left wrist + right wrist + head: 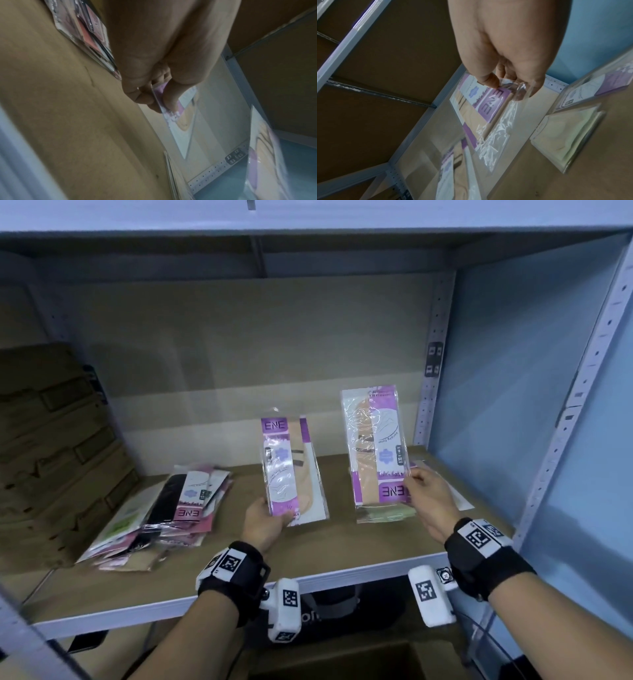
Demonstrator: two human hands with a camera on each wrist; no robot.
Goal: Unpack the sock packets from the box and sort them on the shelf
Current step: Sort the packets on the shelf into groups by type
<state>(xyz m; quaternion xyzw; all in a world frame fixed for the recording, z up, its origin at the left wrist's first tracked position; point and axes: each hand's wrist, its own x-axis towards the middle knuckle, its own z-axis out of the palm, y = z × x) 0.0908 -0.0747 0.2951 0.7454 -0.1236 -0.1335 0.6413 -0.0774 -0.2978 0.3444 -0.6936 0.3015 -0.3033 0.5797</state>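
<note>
Left hand (265, 522) pinches 1 packet (291, 467), right hand (432, 498) another (376, 446) (edge grips only): slick film may slip onto stack (385, 513) below right hand.

Black wristbands (239, 571), white tagged cameras (286, 607)

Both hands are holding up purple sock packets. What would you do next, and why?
Probably lower the right hand's upside-down purple-and-beige sock packet onto the flat packets on the brown shelf board just beneath it. A purple-labelled one shows there in the right wrist view, so it looks like the matching pile.
</note>
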